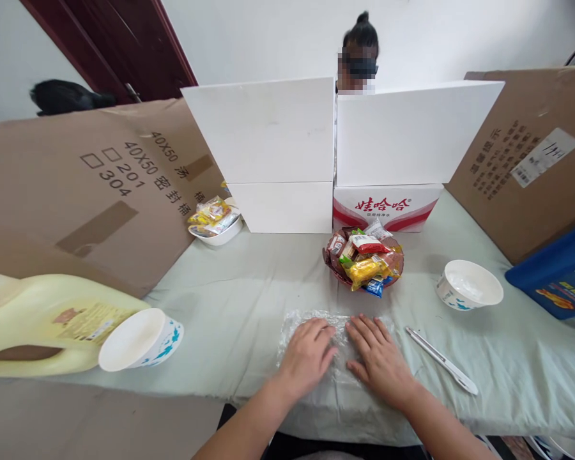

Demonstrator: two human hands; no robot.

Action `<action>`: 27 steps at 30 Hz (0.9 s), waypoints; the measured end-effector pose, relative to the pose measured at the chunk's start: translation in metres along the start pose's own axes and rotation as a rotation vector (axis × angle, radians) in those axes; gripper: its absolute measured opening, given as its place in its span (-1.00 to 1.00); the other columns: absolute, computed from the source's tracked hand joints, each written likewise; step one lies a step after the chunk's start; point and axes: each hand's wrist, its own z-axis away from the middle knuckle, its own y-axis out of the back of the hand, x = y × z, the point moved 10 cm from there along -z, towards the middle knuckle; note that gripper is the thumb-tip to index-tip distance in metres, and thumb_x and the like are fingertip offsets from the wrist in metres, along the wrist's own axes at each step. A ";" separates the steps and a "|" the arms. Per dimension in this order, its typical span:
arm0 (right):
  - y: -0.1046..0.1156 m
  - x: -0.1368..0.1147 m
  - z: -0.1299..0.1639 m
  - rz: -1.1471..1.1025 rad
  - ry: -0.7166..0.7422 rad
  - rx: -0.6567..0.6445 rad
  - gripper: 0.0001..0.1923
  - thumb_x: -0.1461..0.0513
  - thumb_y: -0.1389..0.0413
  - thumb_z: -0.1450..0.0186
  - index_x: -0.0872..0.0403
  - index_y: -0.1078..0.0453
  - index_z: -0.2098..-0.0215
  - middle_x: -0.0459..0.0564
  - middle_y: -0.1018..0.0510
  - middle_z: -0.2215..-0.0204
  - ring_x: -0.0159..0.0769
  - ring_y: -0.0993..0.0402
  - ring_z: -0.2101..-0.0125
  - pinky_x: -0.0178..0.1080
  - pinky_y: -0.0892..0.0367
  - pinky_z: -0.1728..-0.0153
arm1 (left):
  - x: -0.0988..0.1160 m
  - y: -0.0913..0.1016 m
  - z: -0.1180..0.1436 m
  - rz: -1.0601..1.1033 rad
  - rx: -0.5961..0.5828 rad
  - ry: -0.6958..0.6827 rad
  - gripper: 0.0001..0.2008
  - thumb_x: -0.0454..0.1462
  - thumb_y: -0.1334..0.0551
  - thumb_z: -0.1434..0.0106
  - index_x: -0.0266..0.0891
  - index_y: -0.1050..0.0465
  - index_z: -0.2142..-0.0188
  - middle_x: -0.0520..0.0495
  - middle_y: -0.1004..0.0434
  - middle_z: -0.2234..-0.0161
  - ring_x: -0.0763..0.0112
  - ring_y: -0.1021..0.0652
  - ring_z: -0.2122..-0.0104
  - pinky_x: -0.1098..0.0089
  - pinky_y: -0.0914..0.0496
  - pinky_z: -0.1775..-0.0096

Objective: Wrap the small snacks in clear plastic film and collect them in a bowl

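A crinkled sheet of clear plastic (pixel 340 358) lies on the cloth in front of me. My left hand (pixel 306 351) rests palm down on its left part, fingers a little bent and apart. On the right part lies my right hand (pixel 381 361), flat with the fingers stretched out. Neither hand grips anything. Just right of my right hand is a slim white tool (pixel 441 361), pen-like or a cutter; I cannot tell which. Beyond the plastic stands a dark red bowl (pixel 333 271) heaped with wrapped snacks (pixel 367 255).
Paper bowls stand at right (pixel 469 287) and, tipped, at left (pixel 144 338) beside a yellow jug (pixel 57 319). A white dish (pixel 223 236) holds packets. White box panels (pixel 278 140), cardboard (pixel 76 191) and a blue container (pixel 556 275) surround the table. A person (pixel 359 57) is behind.
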 end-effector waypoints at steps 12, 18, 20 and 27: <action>-0.028 0.022 0.016 0.044 -0.128 -0.062 -0.26 -0.17 0.10 -0.32 0.01 -0.04 -0.34 0.07 -0.12 -0.32 0.11 0.15 -0.32 0.26 0.15 -0.20 | -0.103 0.027 0.069 -0.209 0.142 0.297 -0.58 -0.15 0.00 -0.39 -0.33 -0.35 -0.11 -0.34 -0.32 -0.16 -0.03 -0.27 -0.21 -0.04 -0.24 -0.13; 0.015 0.018 0.043 -0.071 0.085 -0.022 -0.32 -0.14 -0.06 -0.26 -0.02 -0.22 -0.24 0.08 -0.22 -0.27 0.04 -0.01 -0.28 0.07 -0.10 -0.17 | -0.014 0.026 0.069 0.099 -0.118 -0.191 -0.68 -0.27 -0.23 -0.23 -0.25 -0.39 0.01 -0.21 -0.47 0.04 0.08 -0.40 -0.09 0.06 -0.37 -0.10; 0.016 0.019 0.064 -0.120 0.131 -0.076 -0.37 -0.11 -0.10 -0.26 -0.03 -0.27 -0.21 0.08 -0.34 -0.19 -0.04 -0.20 -0.19 -0.04 -0.23 -0.10 | -0.015 0.027 0.074 0.107 -0.113 -0.182 -0.72 -0.34 -0.19 -0.25 -0.27 -0.38 0.03 -0.21 -0.48 0.05 0.11 -0.42 -0.07 0.10 -0.40 -0.08; 0.025 0.022 0.099 -0.229 0.023 -0.056 -0.79 0.19 -0.07 -0.36 -0.04 -0.43 0.06 -0.01 -0.55 0.11 -0.26 -0.46 0.11 -0.19 -0.38 0.09 | -0.025 0.033 0.088 0.112 0.015 -0.256 -0.74 -0.49 -0.03 -0.30 -0.24 -0.42 0.15 -0.13 -0.54 0.14 0.27 -0.50 0.02 0.27 -0.46 0.00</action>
